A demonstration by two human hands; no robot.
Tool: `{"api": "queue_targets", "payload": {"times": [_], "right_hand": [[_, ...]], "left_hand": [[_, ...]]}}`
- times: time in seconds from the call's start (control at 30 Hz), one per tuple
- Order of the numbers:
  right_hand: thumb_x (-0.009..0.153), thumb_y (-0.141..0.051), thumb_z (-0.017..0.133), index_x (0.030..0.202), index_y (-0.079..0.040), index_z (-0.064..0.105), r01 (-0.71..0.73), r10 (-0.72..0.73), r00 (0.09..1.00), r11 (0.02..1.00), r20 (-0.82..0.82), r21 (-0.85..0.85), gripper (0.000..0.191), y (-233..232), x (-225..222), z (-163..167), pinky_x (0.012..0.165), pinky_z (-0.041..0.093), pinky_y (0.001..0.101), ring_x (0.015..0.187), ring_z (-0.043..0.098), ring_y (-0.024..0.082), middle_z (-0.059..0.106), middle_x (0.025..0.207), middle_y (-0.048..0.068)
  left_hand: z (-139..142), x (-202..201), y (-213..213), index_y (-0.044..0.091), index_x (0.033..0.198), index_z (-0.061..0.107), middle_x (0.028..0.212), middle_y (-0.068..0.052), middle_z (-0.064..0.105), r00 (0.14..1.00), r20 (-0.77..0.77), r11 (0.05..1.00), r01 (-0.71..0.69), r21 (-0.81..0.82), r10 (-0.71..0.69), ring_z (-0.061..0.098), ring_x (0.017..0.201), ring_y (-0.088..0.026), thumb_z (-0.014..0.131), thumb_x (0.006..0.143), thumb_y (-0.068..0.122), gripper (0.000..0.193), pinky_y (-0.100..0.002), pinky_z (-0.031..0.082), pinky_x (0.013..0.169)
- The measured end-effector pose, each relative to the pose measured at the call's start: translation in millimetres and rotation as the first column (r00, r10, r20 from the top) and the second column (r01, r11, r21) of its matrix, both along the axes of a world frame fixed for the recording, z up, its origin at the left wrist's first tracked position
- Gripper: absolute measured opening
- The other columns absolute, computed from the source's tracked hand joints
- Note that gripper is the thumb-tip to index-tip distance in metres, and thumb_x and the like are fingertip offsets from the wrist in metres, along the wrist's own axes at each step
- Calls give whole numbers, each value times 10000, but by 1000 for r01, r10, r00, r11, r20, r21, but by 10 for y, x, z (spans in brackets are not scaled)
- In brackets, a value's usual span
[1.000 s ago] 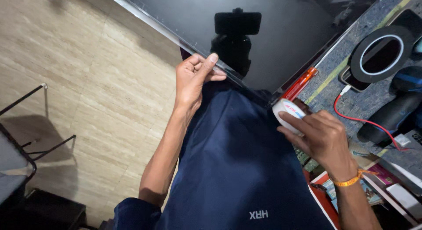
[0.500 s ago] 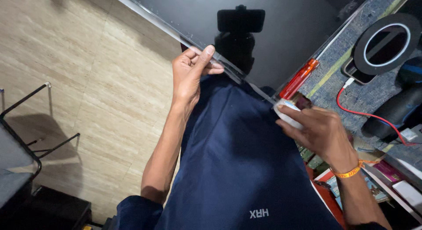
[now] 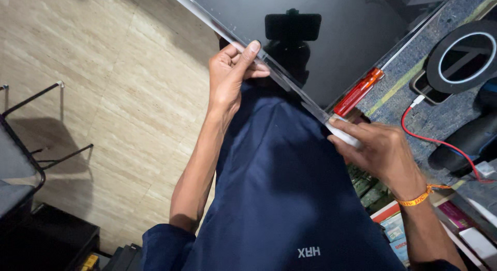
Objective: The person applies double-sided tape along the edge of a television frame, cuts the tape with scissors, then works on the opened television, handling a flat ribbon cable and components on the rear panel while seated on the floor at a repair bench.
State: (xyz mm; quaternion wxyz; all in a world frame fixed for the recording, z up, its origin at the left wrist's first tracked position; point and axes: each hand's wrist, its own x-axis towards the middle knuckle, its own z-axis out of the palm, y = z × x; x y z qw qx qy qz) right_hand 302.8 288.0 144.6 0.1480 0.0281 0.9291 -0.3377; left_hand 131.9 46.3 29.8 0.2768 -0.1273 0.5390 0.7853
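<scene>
Both hands, left (image 3: 230, 76) and right (image 3: 380, 149), closed their fingers on the panel's (image 3: 331, 38) near edge at centre frame, steadying it over the bench (image 3: 414, 102).

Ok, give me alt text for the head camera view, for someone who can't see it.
Both hands grip the near edge of a large dark glossy screen panel: the left hand pinches its edge, and the right hand presses a white object at the corner. A red screwdriver lies beside it on the table.

I see a repair workshop: a tabletop (image 3: 409, 95) with a screwdriver (image 3: 357, 92), circuit boards (image 3: 365, 185), a red cable (image 3: 440, 141) and a screen panel (image 3: 352, 38).
</scene>
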Motion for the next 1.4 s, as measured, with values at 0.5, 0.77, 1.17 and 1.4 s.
{"api": "queue_targets", "payload": {"times": [0.5, 0.77, 1.17, 1.4], "right_hand": [[852, -201, 801, 1185, -102, 766, -26, 25, 998, 1000, 63, 16, 350, -13, -139, 50, 543, 526, 325, 554, 685, 166, 748, 744, 109], [877, -303, 782, 1197, -134, 773, -96, 96, 995, 993, -5, 67, 362, 63, -133, -22, 558, 523, 365, 557, 677, 234, 752, 853, 164], [936, -346, 777, 1169, -120, 788, -131, 143, 975, 988, -169, 82, 325, 143, -202, -232, 593, 519, 418, 604, 682, 324, 672, 715, 192], [913, -367, 766, 1146, -153, 793, -98, 100, 965, 995, -242, 21, 318, 143, -220, -333, 598, 532, 416, 608, 698, 312, 688, 707, 175]], "left_hand": [[-123, 126, 170, 57, 907, 632, 763, -53, 688, 982, -80, 985, -171, 17, 172, 680, 639, -105, 727, 989, 221, 206, -247, 583, 607], [-155, 954, 834, 43, 954, 512, 806, 11, 605, 962, -151, 970, -237, -44, 228, 597, 671, -28, 771, 948, 86, 263, -199, 530, 592], [-335, 1082, 1085, 34, 1025, 567, 879, 12, 645, 941, -222, 960, -218, 174, 254, 640, 777, -59, 810, 836, 107, 316, -225, 560, 701], [-497, 906, 1128, 45, 811, 661, 707, -50, 670, 944, -107, 948, -316, -37, 311, 658, 614, -122, 651, 971, 359, 352, -241, 511, 532]]}}
